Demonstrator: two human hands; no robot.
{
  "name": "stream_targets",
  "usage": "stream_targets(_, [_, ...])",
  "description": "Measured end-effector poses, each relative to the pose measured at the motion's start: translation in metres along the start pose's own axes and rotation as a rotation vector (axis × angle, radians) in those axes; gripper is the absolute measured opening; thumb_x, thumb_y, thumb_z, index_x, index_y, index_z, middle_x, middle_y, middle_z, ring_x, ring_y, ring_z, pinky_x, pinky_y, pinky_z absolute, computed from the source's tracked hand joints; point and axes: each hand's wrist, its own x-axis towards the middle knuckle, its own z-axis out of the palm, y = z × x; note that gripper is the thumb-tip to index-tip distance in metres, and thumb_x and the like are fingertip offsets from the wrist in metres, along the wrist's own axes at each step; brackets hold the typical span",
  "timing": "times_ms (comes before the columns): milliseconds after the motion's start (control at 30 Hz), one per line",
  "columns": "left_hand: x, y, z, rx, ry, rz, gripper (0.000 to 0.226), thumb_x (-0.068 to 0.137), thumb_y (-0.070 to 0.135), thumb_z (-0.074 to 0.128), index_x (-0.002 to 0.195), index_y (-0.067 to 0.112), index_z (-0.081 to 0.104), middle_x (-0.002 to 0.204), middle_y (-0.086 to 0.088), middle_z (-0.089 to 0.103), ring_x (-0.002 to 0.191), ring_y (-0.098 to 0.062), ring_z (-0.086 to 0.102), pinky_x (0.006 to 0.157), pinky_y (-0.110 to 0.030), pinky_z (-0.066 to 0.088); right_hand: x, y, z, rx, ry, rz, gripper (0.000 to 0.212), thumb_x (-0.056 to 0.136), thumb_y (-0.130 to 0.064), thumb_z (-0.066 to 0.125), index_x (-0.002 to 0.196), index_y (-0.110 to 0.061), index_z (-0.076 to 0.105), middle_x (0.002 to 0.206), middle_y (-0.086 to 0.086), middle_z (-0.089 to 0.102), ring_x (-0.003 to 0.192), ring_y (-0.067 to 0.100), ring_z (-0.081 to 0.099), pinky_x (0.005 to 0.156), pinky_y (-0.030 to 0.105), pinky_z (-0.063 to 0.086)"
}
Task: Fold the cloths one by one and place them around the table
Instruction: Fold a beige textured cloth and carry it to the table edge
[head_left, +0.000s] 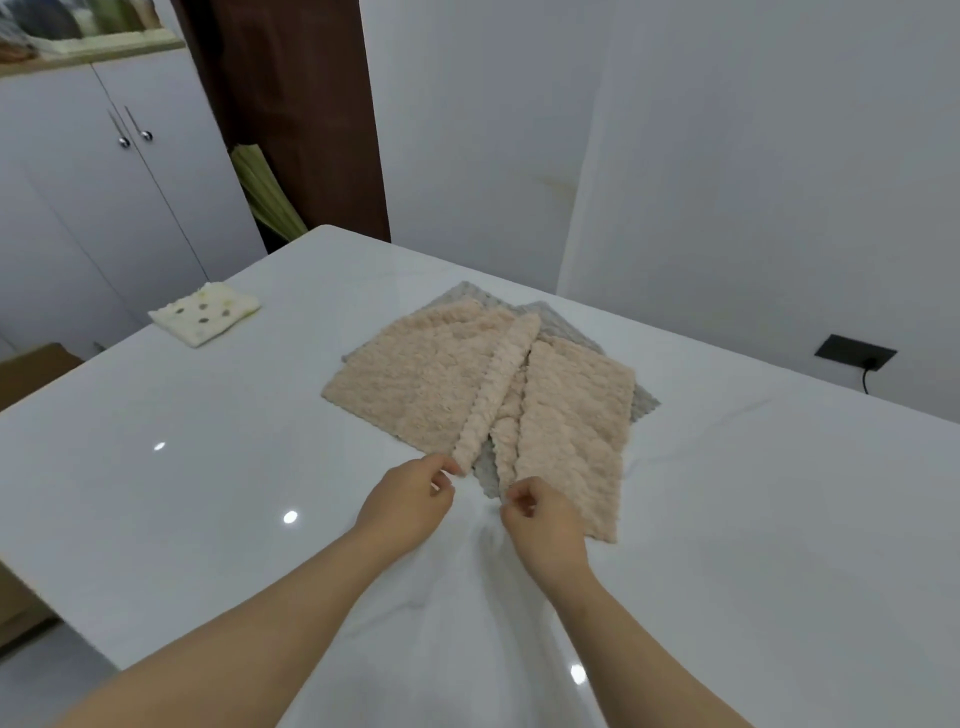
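Pinching, in the head view, the left hand (410, 499) has thumb and fingertips closed on a near corner of the peach cloth (415, 384). The right hand (543, 522) appears to nip the neighbouring corner just beside it. Beyond the fingers the peach cloth lies ridged along its middle over a grey cloth (647, 402) on the table (208, 519). Far to the left of the fingers sits a cream spotted cloth (205, 316), already folded. One looks done, while peach and grey remain.

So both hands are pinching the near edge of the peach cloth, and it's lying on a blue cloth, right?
Not blue: the head view shows the peach cloth lying on a grey cloth. The left hand and right hand do pinch its near edge.
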Motion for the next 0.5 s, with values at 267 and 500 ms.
stream_targets(267, [0.073, -0.054, -0.042, 0.413, 0.069, 0.238, 0.034, 0.090, 0.012, 0.048, 0.122, 0.022, 0.056, 0.127, 0.005, 0.055, 0.119, -0.019, 0.047, 0.095, -0.031, 0.035, 0.039, -0.034, 0.058, -0.136, 0.136, 0.021, 0.040, 0.087, -0.019, 0.051, 0.127, -0.021, 0.045, 0.123, 0.000, 0.044, 0.106, 0.014, 0.045, 0.083, 0.025, 0.039])
stream_targets(500, [0.125, -0.123, -0.063, 0.623, 0.067, 0.562, 0.039, 0.071, 0.047, 0.045, 0.099, 0.026, 0.063, 0.101, 0.007, 0.065, 0.096, -0.015, 0.061, 0.083, -0.037, 0.046, 0.060, -0.035, 0.114, -0.365, 0.400, 0.148, 0.050, 0.085, -0.031, 0.057, 0.133, -0.026, 0.043, 0.139, -0.002, 0.040, 0.124, 0.024, 0.036, 0.104, 0.034, 0.027])
